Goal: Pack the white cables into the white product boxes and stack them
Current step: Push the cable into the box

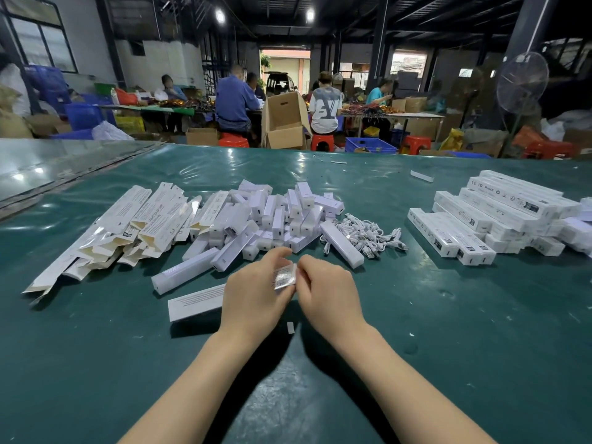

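Both hands are clamped on 1 white box (195, 302). The left hand (256, 290) wraps the end nearest it, and the right hand (326, 290) pinches the glossy end flap (285, 276) between the 2 hands. It's thin card, so I'd guess it's light and crushes easily; hold it by the long edges, not the faces. The white cables (365, 235) lie in a loose tangle just beyond the right hand. They look soft, floppy and likely to snag, so lift 1 by its bundled middle. The finished stack (496, 213) sits well off to the right of that hand. Can't tell if a cable's already inside, since the hands cover that end.
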